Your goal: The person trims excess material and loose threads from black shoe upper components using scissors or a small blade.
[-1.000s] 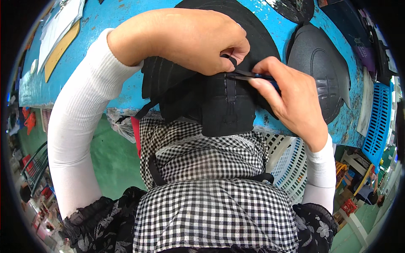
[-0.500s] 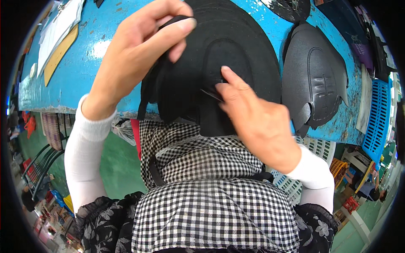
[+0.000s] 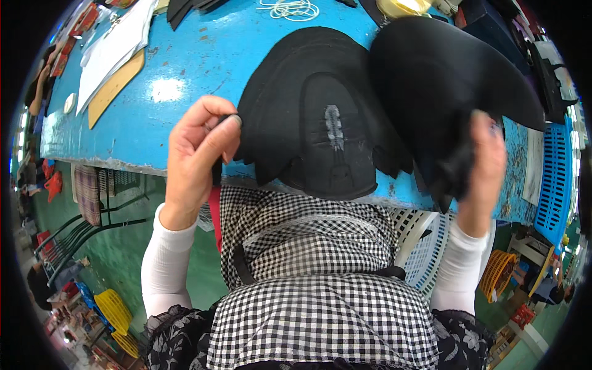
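On the blue table lies a black dome-shaped panel (image 3: 277, 86) with a jagged lower edge. A pressed arch and a pale, rough strip show at its middle. Beside its left edge, my left hand (image 3: 206, 142) is closed, pinching a narrow black piece (image 3: 216, 171) that hangs below the fingers. My right hand (image 3: 485, 176), slightly blurred, grips the lower right side of a second, smooth black panel (image 3: 425, 74). This one is tilted up and overlaps the first panel's right edge. Its folded lower part is dark and hard to make out.
The blue table's (image 3: 203, 61) front edge runs just before my checked apron (image 3: 320, 308). White papers (image 3: 117, 43) and a tan board (image 3: 117, 86) lie at the left. A coil of white cord (image 3: 290, 8) rests at the back. A blue basket (image 3: 554, 179) stands at right.
My right hand has moved right and now holds a smooth black panel up there. My left hand has come down and nearer. The pale strip on the middle panel now shows.
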{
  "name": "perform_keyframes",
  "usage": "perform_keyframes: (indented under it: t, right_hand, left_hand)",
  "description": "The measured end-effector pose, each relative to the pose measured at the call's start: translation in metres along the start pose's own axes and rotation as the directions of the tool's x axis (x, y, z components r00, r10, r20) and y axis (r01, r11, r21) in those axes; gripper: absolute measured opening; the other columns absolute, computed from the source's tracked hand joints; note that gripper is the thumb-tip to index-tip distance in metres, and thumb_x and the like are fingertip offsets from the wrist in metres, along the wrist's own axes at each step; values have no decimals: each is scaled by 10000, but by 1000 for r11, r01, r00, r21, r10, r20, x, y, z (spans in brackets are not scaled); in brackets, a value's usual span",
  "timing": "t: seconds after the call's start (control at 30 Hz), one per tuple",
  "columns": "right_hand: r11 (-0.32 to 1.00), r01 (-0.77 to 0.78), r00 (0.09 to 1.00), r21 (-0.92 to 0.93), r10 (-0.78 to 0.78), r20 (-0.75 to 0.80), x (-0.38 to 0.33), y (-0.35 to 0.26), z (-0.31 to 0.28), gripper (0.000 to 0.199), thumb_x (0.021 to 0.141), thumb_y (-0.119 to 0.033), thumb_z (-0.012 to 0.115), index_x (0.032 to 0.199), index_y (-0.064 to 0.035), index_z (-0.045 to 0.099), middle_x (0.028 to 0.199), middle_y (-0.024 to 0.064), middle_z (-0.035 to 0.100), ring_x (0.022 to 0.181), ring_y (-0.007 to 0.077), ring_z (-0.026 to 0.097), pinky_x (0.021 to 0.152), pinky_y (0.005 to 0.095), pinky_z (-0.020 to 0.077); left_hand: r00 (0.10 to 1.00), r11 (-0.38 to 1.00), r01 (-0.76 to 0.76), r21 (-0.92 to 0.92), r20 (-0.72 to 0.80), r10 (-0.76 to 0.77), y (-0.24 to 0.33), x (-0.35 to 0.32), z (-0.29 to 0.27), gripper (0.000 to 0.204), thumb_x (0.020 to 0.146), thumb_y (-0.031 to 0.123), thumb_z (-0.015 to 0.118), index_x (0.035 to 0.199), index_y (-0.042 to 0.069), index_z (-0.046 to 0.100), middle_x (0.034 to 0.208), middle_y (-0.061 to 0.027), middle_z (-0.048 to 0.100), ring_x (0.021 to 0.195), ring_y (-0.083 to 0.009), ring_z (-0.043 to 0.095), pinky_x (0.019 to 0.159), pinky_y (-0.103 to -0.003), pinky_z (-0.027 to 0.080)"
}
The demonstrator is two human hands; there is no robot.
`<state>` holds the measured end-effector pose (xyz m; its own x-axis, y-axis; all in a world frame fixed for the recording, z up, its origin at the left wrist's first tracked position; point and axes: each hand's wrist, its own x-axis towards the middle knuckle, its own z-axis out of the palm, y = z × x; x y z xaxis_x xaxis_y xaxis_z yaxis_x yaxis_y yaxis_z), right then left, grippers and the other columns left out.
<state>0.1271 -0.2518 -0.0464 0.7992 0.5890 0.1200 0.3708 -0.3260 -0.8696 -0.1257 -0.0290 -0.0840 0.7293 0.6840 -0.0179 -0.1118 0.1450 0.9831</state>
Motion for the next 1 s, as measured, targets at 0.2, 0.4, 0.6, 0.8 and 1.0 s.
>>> perform_keyframes:
  t: [0.2,0.4,0.6,0.8,1.0]
  right_hand:
    - [980,-142,967,142,168,-190,11,104,-113,364,966,-143,530,1294,13,499,1236,90,571,1137,167,548,988,296,412]
    - [955,113,957,274,-31,-288,-25,56,-63,214,952,-174,585,1085,-8,556,621,-86,339,511,13,297,458,212,202]
    - [928,162,735,335,-340,587,-63,-20,65,350,748,-188,812,963,-2,607,614,11,567,512,72,507,479,202,362]
    - [850,35,760,525,-364,538,-68,-9,78,136,749,81,657,783,-25,578,700,71,623,522,116,541,479,248,414]
    - [228,-88,887,970,-424,181,28,0,-17,196,1036,-198,407,879,-82,427,674,-22,316,585,92,277,526,253,292]
  left_hand:
    - [996,991,74,-116,67,-66,-4,-13,11,127,975,85,518,1004,14,619,663,60,497,548,-5,384,490,-169,293]
    - [960,980,197,31,196,-199,-1,-32,37,345,1005,121,403,784,-27,622,573,-8,500,497,-52,414,466,-217,314]
    - [903,997,76,17,423,-77,-9,-56,69,327,994,178,483,773,6,653,567,-28,588,495,-88,570,460,-251,426]
    - [872,966,221,-130,471,-136,-16,-84,49,241,969,181,523,903,9,678,688,-67,661,562,-102,608,525,-254,470]
    - [971,622,165,765,-237,34,-119,-150,-82,295,759,66,617,1044,136,657,897,-103,694,820,-311,670,691,-386,526]
